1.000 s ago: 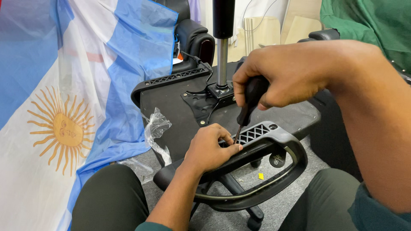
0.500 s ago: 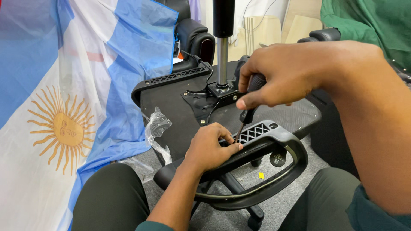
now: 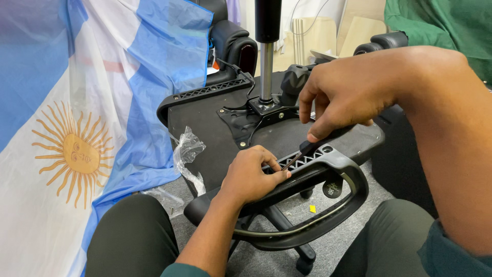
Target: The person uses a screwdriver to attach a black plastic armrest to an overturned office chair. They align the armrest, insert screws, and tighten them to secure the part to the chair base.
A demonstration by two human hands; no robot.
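Right hand (image 3: 353,95) has swung lower, pinching the screwdriver (image 3: 307,151) tip-down at the armrest (image 3: 328,205); left hand (image 3: 251,177) clamps that armrest. Rigid, light plastic; hold near bracket.

Left hand (image 3: 252,177) pressing a curved black plastic chair armrest (image 3: 307,215), right hand (image 3: 348,92) gripping a dark-handled screwdriver (image 3: 307,150) (tip at the armrest's slotted bracket), upturned black chair seat underside (image 3: 210,128), chrome gas-lift cylinder (image 3: 266,66), sun-emblem blue-and-white flag (image 3: 77,128) left.

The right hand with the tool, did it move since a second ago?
Yes. The right hand tipped the screwdriver from near upright to slanting, its tip now at the armrest slots, while the metal post stayed put.
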